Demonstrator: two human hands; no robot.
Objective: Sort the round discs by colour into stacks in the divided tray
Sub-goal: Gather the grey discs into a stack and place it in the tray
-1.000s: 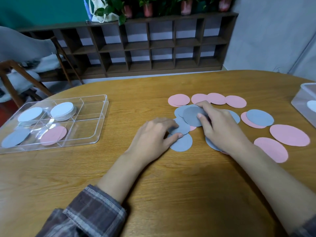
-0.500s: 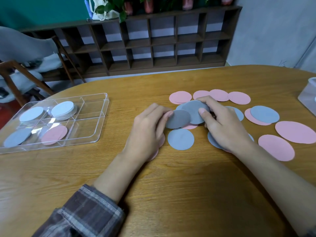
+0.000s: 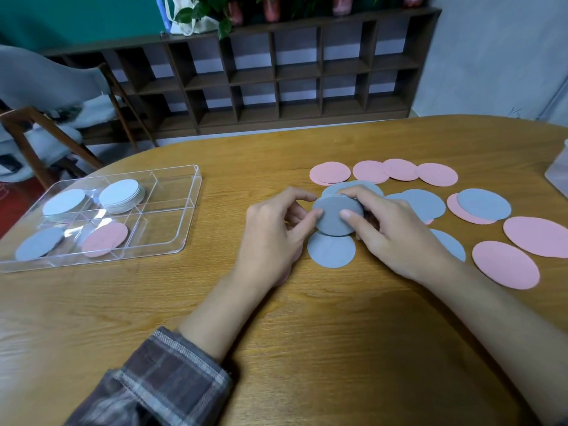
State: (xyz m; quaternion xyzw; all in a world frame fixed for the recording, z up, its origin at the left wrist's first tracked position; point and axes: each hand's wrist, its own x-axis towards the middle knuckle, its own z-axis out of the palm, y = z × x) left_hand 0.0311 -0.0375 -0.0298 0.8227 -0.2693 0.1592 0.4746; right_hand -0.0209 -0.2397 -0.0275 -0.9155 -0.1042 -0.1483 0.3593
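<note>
Both hands hold a small stack of grey discs (image 3: 333,215) just above the table. My left hand (image 3: 273,232) pinches its left edge and my right hand (image 3: 396,232) grips its right edge. Another grey disc (image 3: 331,252) lies flat below the stack. More grey discs (image 3: 424,204) and pink discs (image 3: 330,172) are spread to the right. The clear divided tray (image 3: 181,222) sits at the left. It holds a white stack (image 3: 121,195), a white disc (image 3: 64,202), a grey disc (image 3: 38,242) and a pink disc (image 3: 105,239).
A clear plastic box (image 3: 558,170) pokes in at the right edge. Beyond the round wooden table (image 3: 276,318) stand a dark cubby shelf (image 3: 276,78) and a chair (image 3: 46,96) at the left. Large pink discs (image 3: 504,264) lie near my right forearm.
My left hand picked a grey disc off the table and brought it against the one in my right hand. Both hands now hold the grey discs together as one stack.
</note>
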